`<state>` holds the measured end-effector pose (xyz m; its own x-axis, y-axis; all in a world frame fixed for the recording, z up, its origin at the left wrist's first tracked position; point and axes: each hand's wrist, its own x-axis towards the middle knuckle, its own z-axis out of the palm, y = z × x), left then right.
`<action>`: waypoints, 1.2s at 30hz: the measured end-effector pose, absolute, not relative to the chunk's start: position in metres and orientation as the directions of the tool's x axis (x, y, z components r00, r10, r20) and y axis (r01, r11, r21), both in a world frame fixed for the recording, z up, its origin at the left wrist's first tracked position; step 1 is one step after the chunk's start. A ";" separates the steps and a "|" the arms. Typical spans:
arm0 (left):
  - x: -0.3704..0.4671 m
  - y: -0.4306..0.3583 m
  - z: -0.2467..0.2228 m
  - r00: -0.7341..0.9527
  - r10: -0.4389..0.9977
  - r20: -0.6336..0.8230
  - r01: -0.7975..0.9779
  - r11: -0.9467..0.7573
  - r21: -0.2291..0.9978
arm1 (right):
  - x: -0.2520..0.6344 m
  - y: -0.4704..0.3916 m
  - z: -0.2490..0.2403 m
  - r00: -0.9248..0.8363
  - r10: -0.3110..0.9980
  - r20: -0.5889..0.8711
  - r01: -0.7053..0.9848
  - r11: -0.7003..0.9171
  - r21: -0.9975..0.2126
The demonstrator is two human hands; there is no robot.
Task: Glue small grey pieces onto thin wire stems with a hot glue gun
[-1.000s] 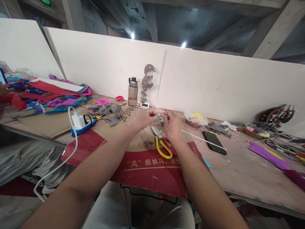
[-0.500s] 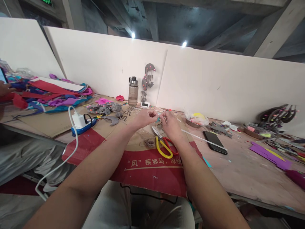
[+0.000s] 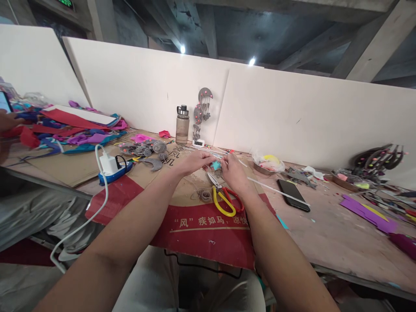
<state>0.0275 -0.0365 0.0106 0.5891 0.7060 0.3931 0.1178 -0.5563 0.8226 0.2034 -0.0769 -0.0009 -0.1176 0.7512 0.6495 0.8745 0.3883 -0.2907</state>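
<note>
Teal piece (image 3: pixel 215 165), small, sits right between the fingertips of both hands, above the cardboard (image 3: pixel 208 242). Left hand (image 3: pixel 196 161): fingers bent, thumb and index pinching the piece's left edge. Right hand (image 3: pixel 234 171): thumb and index drawn close together just beside its right edge; cannot tell if they grip it or something thin.

Scissors (image 3: pixel 224 203) lie just below the fingers, nearer the body, blades pointing up toward them, one handle yellow, one red. String coil (image 3: pixel 204 196) is below the left fingers, just beside the scissors. Right of the right fingers: white strip (image 3: pixel 269 187) running out across a black phone (image 3: pixel 293 195); bowl (image 3: pixel 264 169) with a plastic bag (image 3: pixel 271 161), a bit farther off. Beyond the left fingers: bottle (image 3: pixel 182 128), upright, and small clock (image 3: pixel 198 143). Left of the left fingers: grey crescent (image 3: pixel 152 164), flat on the cardboard, and a white charger (image 3: pixel 108 164), well apart.
</note>
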 end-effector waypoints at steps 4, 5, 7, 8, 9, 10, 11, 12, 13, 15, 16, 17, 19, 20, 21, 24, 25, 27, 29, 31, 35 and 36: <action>0.027 -0.042 0.015 0.535 0.710 0.457 0.196 -0.631 0.751 | 0.200 -0.082 0.002 -0.122 0.760 0.638 0.902 0.353 -0.249; 0.027 -0.043 0.015 0.527 0.706 0.473 0.207 -0.646 0.734 | 0.198 -0.084 0.003 -0.128 0.760 0.637 0.910 0.346 -0.229; 0.027 -0.041 0.014 0.518 0.700 0.492 0.225 -0.666 0.711 | 0.196 -0.088 0.005 -0.146 0.761 0.632 0.926 0.331 -0.184; 0.027 -0.039 0.013 0.517 0.699 0.494 0.234 -0.671 0.704 | 0.194 -0.090 0.006 -0.157 0.763 0.627 0.932 0.325 -0.161; 0.028 -0.037 0.012 0.515 0.701 0.494 0.243 -0.672 0.700 | 0.193 -0.091 0.006 -0.167 0.765 0.622 0.937 0.319 -0.141; 0.028 -0.036 0.010 0.512 0.704 0.493 0.252 -0.671 0.697 | 0.192 -0.092 0.007 -0.175 0.767 0.618 0.942 0.313 -0.123; 0.029 -0.035 0.009 0.509 0.709 0.489 0.262 -0.668 0.696 | 0.191 -0.093 0.008 -0.179 0.769 0.614 0.946 0.307 -0.109; 0.029 -0.036 0.009 0.503 0.717 0.484 0.277 -0.664 0.695 | 0.191 -0.094 0.008 -0.181 0.770 0.611 0.949 0.301 -0.098; 0.029 -0.037 0.010 0.494 0.729 0.474 0.297 -0.654 0.696 | 0.190 -0.095 0.009 -0.182 0.772 0.609 0.951 0.295 -0.090; 0.030 -0.042 0.012 0.480 0.762 0.434 0.341 -0.618 0.709 | 0.189 -0.096 0.010 -0.181 0.781 0.598 0.956 0.283 -0.079; 0.030 -0.044 0.014 0.479 0.780 0.402 0.357 -0.592 0.723 | 0.188 -0.097 0.011 -0.179 0.787 0.591 0.958 0.276 -0.077; 0.030 -0.047 0.016 0.484 0.791 0.373 0.361 -0.569 0.739 | 0.187 -0.098 0.011 -0.176 0.793 0.584 0.960 0.269 -0.076; 0.030 -0.051 0.018 0.503 0.796 0.338 0.342 -0.542 0.767 | 0.186 -0.100 0.012 -0.168 0.804 0.570 0.963 0.257 -0.078; 0.030 -0.052 0.019 0.509 0.793 0.335 0.329 -0.539 0.775 | 0.186 -0.100 0.013 -0.165 0.807 0.568 0.963 0.256 -0.083; 0.030 -0.052 0.019 0.509 0.791 0.341 0.321 -0.541 0.777 | 0.186 -0.100 0.012 -0.164 0.807 0.567 0.962 0.259 -0.090; 0.029 -0.052 0.018 0.485 0.791 0.374 0.348 -0.567 0.747 | 0.186 -0.098 0.010 -0.159 0.802 0.576 0.946 0.290 -0.144; 0.029 -0.052 0.017 0.474 0.791 0.386 0.368 -0.576 0.729 | 0.187 -0.097 0.008 -0.150 0.800 0.581 0.936 0.304 -0.176; 0.030 -0.052 0.017 0.459 0.790 0.407 0.408 -0.594 0.693 | 0.188 -0.093 0.006 -0.128 0.795 0.593 0.905 0.339 -0.258; 0.031 -0.053 0.018 0.445 0.789 0.425 0.432 -0.604 0.669 | 0.190 -0.090 0.004 -0.110 0.782 0.614 0.855 0.389 -0.343; 0.032 -0.054 0.018 0.435 0.788 0.435 0.433 -0.607 0.666 | 0.192 -0.088 0.003 -0.087 0.766 0.637 0.797 0.437 -0.417; 0.031 -0.049 0.015 0.398 0.796 0.456 0.398 -0.598 0.695 | 0.196 -0.086 0.002 -0.064 0.761 0.646 0.751 0.463 -0.472; 0.031 -0.047 0.014 0.384 0.799 0.463 0.389 -0.595 0.703 | 0.196 -0.086 0.002 -0.070 0.764 0.641 0.753 0.462 -0.469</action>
